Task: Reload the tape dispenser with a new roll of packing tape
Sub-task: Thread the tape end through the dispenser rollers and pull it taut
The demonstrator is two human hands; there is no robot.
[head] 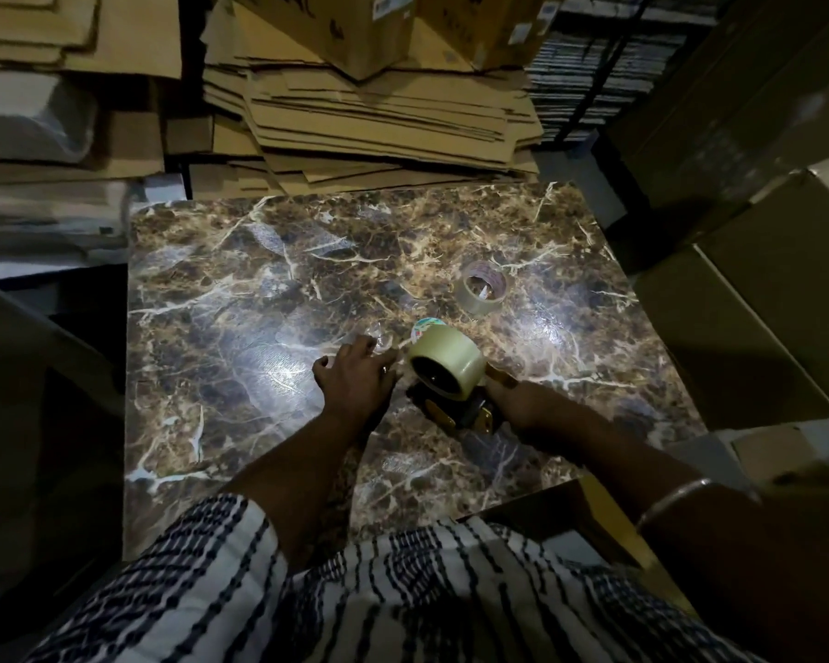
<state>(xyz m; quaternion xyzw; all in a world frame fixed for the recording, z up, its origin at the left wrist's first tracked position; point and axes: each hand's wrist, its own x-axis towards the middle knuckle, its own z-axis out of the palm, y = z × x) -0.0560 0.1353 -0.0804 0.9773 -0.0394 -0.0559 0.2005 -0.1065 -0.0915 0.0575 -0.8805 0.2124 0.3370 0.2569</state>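
1. Two bare hands are working over a dark brown marble-patterned desk [259, 289] with pale veins, seen from the head view.
2. The right hand [522, 404] is closing around the handle end of a black and yellow tape dispenser [455, 413], which is sitting on the desk near its middle.
3. A full, pale beige roll of packing tape [451, 363] is sitting on the dispenser, with its dark core opening facing the camera.
4. The left hand [355, 380] is resting just left of that roll, fingers spread and apart, the fingertips reaching toward a clear, shiny strip that is lying on the desk; I cannot tell whether they are pinching it.
5. A second, thinner roll of clear tape with a printed cardboard core [482, 287] is lying flat on the desk, farther back and to the right, well apart from the dispenser.
6. Stacks of flattened brown cardboard sheets [369, 112] are piling up behind the desk.
7. Large brown cardboard boxes [762, 289] are standing to the right.
8. A metal bangle [690, 495] is circling the right forearm, and a black and white striped garment [355, 590] is filling the bottom of the view.
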